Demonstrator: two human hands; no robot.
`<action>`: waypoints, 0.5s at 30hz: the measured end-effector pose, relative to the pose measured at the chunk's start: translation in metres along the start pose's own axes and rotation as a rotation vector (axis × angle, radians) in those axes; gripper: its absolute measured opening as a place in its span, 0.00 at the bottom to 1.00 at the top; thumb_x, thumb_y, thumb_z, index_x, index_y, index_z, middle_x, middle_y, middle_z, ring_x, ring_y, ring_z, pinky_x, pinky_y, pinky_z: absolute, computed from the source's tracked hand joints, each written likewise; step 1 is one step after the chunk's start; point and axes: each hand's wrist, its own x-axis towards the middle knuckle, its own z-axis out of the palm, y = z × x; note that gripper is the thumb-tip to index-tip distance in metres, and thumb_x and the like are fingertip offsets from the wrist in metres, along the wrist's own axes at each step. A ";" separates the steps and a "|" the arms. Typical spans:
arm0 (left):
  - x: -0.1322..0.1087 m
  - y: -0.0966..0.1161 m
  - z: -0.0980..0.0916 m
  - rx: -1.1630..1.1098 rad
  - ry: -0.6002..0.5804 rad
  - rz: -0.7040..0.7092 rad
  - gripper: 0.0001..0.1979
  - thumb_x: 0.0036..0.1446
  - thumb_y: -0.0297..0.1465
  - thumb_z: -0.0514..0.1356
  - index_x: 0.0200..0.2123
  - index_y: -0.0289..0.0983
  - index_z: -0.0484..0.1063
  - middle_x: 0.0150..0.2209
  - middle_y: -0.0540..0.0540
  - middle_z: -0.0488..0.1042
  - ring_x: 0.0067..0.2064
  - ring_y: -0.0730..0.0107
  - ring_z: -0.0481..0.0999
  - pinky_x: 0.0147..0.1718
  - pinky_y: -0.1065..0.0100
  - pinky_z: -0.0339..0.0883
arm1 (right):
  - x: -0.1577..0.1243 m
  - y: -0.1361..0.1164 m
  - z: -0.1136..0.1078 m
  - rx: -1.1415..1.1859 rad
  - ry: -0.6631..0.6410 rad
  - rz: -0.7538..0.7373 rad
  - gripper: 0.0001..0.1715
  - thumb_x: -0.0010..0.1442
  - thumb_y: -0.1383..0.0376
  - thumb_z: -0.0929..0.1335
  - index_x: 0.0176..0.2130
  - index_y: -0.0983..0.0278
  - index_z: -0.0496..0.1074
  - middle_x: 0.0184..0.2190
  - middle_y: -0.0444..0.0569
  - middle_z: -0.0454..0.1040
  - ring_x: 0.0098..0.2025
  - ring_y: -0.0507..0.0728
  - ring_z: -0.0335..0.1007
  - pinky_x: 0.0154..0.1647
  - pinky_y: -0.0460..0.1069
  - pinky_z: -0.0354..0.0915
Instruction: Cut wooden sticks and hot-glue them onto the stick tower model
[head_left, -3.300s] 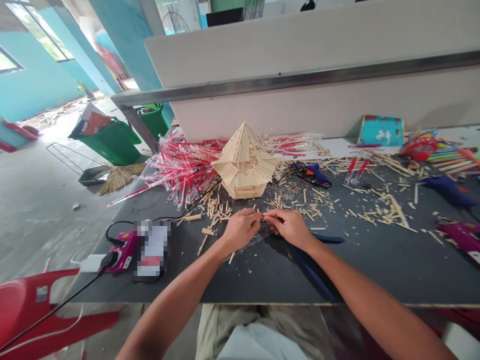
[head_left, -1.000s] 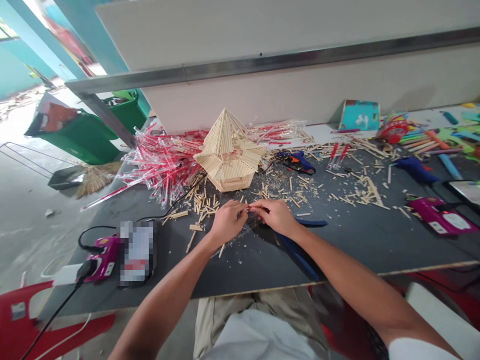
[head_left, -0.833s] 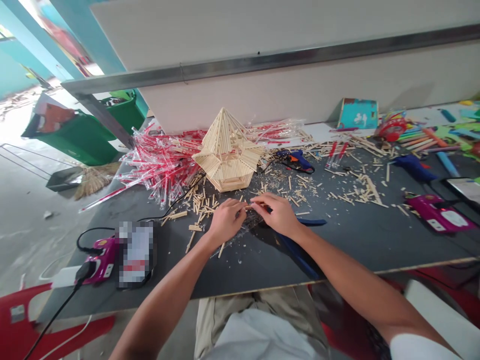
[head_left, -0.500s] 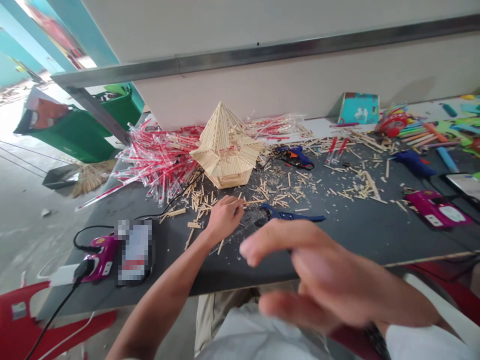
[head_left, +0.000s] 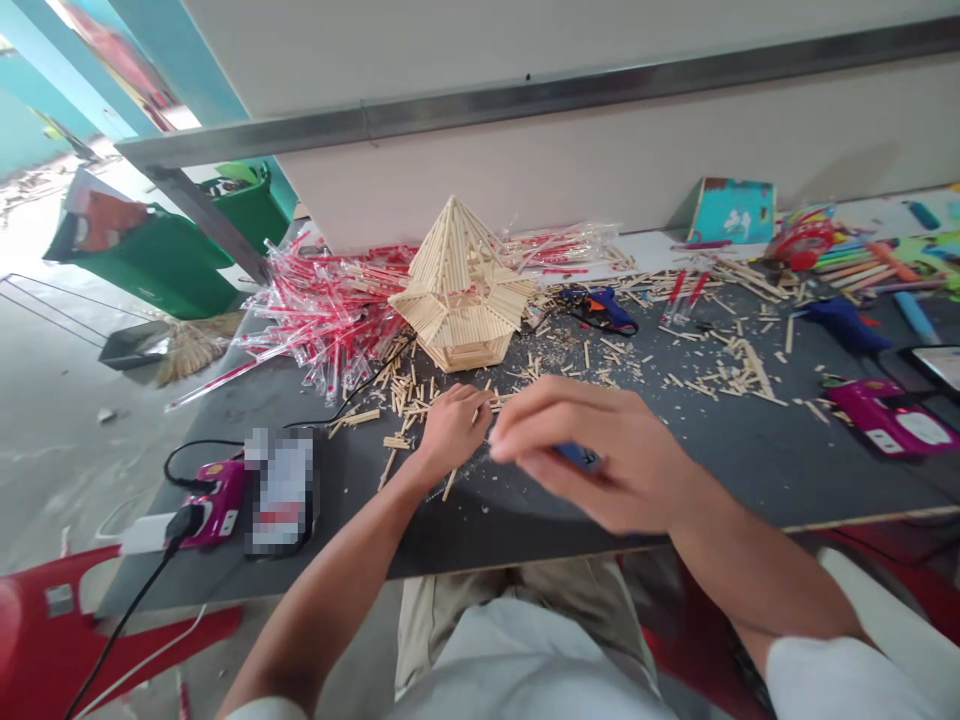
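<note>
- Left hand [head_left: 452, 432] pinches a short wooden stick [head_left: 501, 398] just above the bench [head_left: 735, 475].
- Right hand [head_left: 600, 455] is blurred and curled over blue-handled cutters [head_left: 579, 457]; whether it grips anything cannot be told.
- Stick-built pagoda model [head_left: 459, 300] stands upright beyond the hands, touching a heap of red-striped plastic straws [head_left: 322, 325], with loose wooden sticks [head_left: 409, 400] scattered around it.

Craft-stick pagoda [head_left: 459, 295] beside red-striped straws [head_left: 322, 325]

Single head-worn camera looking forward and down onto dark workbench [head_left: 757, 480] from close above.
</note>
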 end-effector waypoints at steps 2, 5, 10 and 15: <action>0.000 0.000 0.000 0.019 -0.007 0.026 0.13 0.68 0.28 0.55 0.46 0.39 0.80 0.41 0.44 0.80 0.44 0.61 0.77 0.48 0.61 0.70 | 0.022 0.029 0.005 -0.012 -0.014 0.014 0.17 0.68 0.52 0.68 0.51 0.57 0.76 0.46 0.53 0.77 0.51 0.62 0.73 0.54 0.59 0.72; 0.000 -0.003 0.002 0.048 0.005 0.039 0.14 0.69 0.29 0.54 0.48 0.39 0.79 0.41 0.44 0.80 0.44 0.62 0.77 0.46 0.62 0.69 | 0.035 0.065 0.010 -0.025 -0.042 0.035 0.13 0.71 0.57 0.66 0.50 0.59 0.76 0.47 0.53 0.77 0.52 0.61 0.73 0.57 0.58 0.69; 0.000 -0.003 0.006 0.062 0.006 0.050 0.16 0.71 0.30 0.51 0.49 0.38 0.79 0.42 0.43 0.80 0.44 0.62 0.76 0.47 0.62 0.69 | 0.031 0.090 0.024 -0.015 -0.083 0.105 0.14 0.71 0.58 0.66 0.52 0.61 0.75 0.47 0.53 0.78 0.50 0.60 0.75 0.54 0.56 0.69; 0.000 0.001 0.005 0.075 -0.033 0.091 0.16 0.71 0.30 0.52 0.51 0.38 0.78 0.42 0.43 0.80 0.45 0.62 0.76 0.49 0.61 0.68 | 0.029 0.093 0.040 0.023 -0.093 0.113 0.12 0.72 0.62 0.65 0.48 0.61 0.77 0.43 0.50 0.81 0.45 0.58 0.78 0.49 0.53 0.70</action>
